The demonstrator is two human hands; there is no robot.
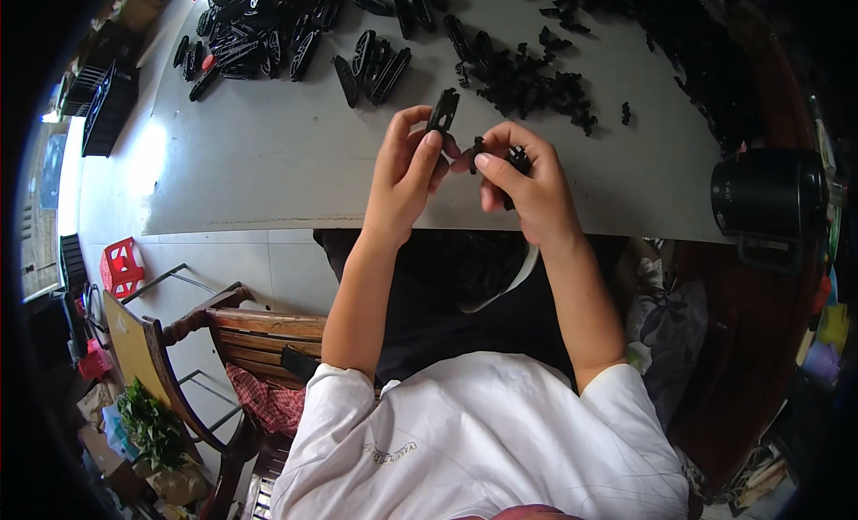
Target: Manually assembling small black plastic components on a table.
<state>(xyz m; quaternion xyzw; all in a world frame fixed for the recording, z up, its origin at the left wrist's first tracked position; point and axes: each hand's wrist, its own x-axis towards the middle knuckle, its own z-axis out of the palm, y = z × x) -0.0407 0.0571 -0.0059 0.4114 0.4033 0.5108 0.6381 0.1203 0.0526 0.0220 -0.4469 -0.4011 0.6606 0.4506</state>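
Above the near edge of the table, my left hand (404, 176) grips an elongated black plastic part (444, 109) with a slot in it, held upright between thumb and fingers. Close beside it, my right hand (534, 185) pinches a small black plastic piece (477, 150) between thumb and forefinger. More small black pieces (517, 162) are tucked in the right palm, partly covered by the fingers. The fingertips of both hands nearly meet, and the two held parts are apart.
On the grey table (259, 176), long black parts (268, 42) lie heaped at the far left. Small black pieces (536, 86) are piled ahead and to the right. A black box-shaped container (767, 194) stands at the right edge. A wooden chair (268, 332) is at the lower left.
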